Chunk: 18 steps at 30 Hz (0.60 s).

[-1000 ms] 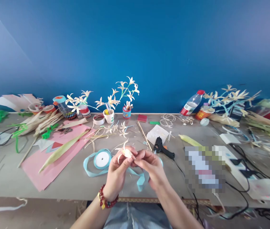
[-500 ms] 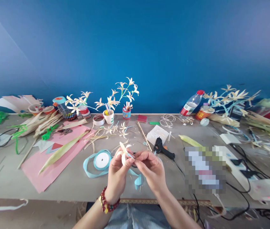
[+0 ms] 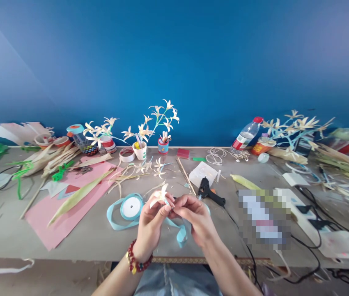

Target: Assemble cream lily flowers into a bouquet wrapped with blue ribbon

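My left hand (image 3: 151, 220) is closed in a pinch around a cream artificial flower (image 3: 160, 196), petals pointing up and left. Light-blue wrapping shows at the base of its stem, between the two hands. My right hand (image 3: 197, 218) pinches at this stem, its fingertips meeting those of my left hand. Whether ribbon is also caught in that pinch is hidden. Loose light-blue ribbon (image 3: 181, 237) curls on the table beneath the hands. Left of them lies a ribbon spool (image 3: 132, 207) with a white centre, a loop of ribbon around it.
A black glue gun (image 3: 212, 193) lies right of my hands, its cord trailing forward. Pink paper (image 3: 51, 228) with a husk leaf (image 3: 74, 203) is at left. Finished flowers (image 3: 145, 131) stand in cups by the wall. A power strip (image 3: 308, 224) and cables occupy the right.
The flower has turned and tipped in my left hand, its petals now leaning further over. The loose ribbon below has shifted slightly and twisted. Both hands stay close together.
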Each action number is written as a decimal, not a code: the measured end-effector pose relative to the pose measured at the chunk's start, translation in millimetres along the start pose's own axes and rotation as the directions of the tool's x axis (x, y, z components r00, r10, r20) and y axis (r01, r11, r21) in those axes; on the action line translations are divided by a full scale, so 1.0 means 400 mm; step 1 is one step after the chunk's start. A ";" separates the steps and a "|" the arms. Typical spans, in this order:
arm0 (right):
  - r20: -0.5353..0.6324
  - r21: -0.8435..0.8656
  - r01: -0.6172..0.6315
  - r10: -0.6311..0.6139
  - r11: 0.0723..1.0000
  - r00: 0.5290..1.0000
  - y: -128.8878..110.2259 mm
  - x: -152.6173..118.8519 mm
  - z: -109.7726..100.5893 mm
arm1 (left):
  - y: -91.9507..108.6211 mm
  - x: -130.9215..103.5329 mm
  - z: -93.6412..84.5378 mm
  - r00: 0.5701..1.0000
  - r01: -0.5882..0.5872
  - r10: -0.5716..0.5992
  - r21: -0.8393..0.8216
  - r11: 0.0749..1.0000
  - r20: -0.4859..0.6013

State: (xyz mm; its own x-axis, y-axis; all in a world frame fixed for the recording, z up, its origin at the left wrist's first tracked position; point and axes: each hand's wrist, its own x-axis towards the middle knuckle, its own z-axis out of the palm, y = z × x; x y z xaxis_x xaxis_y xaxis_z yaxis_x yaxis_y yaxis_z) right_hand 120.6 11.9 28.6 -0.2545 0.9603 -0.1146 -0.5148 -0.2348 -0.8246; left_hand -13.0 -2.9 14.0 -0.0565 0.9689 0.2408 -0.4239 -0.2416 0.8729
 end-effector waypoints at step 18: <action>0.157 -0.018 -0.105 0.106 0.994 0.982 -0.007 -0.004 -0.002 | 0.003 0.002 0.013 0.971 0.233 -0.210 -0.271 0.934 0.112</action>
State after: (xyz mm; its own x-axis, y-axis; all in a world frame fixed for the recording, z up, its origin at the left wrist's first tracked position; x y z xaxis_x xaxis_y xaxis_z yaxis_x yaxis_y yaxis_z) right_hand 123.2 11.3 30.5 -0.4333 0.8941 -0.1129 -0.4701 -0.3311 -0.8181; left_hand -9.0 -2.6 17.3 0.1354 0.9860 0.0978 -0.6542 0.0148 0.7562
